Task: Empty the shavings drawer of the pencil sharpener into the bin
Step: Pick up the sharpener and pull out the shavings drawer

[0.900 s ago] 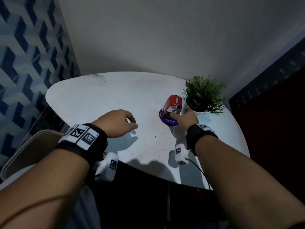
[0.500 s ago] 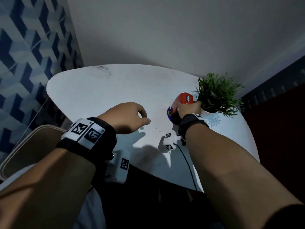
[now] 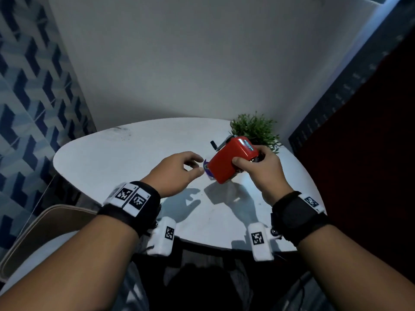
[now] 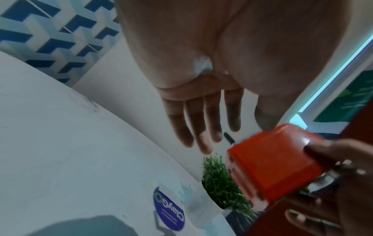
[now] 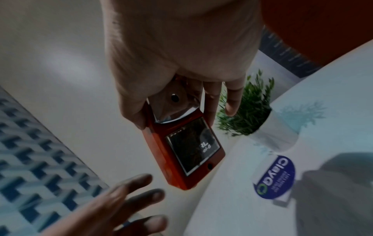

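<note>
My right hand [image 3: 258, 163] grips the red pencil sharpener [image 3: 229, 161] and holds it tilted above the white table [image 3: 125, 153]. Thumb and fingers wrap its metal end. In the right wrist view the sharpener [image 5: 185, 146] shows its dark see-through shavings drawer [image 5: 192, 146], which sits closed in the body. My left hand [image 3: 179, 169] hovers just left of the sharpener, fingers relaxed and holding nothing. The left wrist view shows those fingers [image 4: 193, 127] straight, beside the red sharpener [image 4: 270, 162].
A small potted green plant [image 3: 254, 130] stands at the table's back right. A round blue sticker [image 4: 169, 209] lies on the table under the sharpener. A beige-rimmed bin [image 3: 38, 230] sits low at the left beside the table. A blue patterned wall lies to the left.
My right hand has lifted the sharpener off the blue sticker and tipped it over. My left hand has moved right, close to the sharpener.
</note>
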